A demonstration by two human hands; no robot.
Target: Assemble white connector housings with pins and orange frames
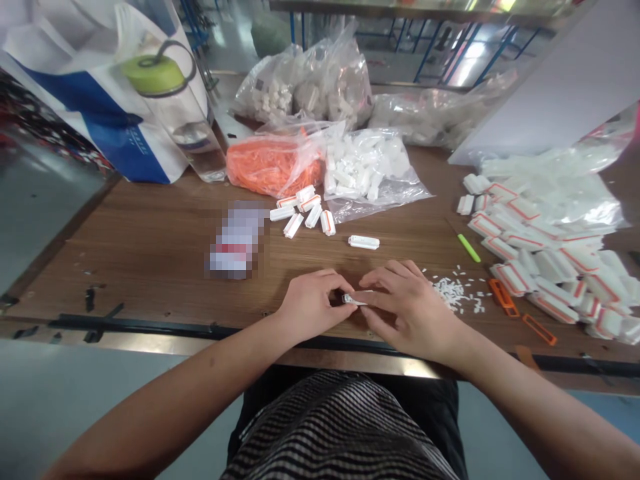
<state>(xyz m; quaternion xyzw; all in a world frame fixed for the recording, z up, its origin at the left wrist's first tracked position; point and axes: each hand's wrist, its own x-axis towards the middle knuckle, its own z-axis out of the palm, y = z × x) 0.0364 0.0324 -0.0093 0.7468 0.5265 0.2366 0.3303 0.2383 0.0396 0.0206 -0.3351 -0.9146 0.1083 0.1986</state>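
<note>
My left hand (311,305) and my right hand (407,310) meet near the front edge of the wooden table (150,260). Both pinch one small white plastic piece (353,299) between their fingertips. Just beyond them lies a single white plastic part (363,242). A small cluster of white parts with orange rings (304,212) sits further back. A scatter of tiny white bits (457,292) lies right of my right hand, beside two loose orange rectangular rings (502,297).
A big pile of finished white-and-orange parts (550,267) fills the right side. At the back lie a bag of orange rings (273,163), bags of white parts (367,170), a clear bottle with a green lid (173,100) and a blue-white bag (85,93). A green stick (469,248) lies nearby.
</note>
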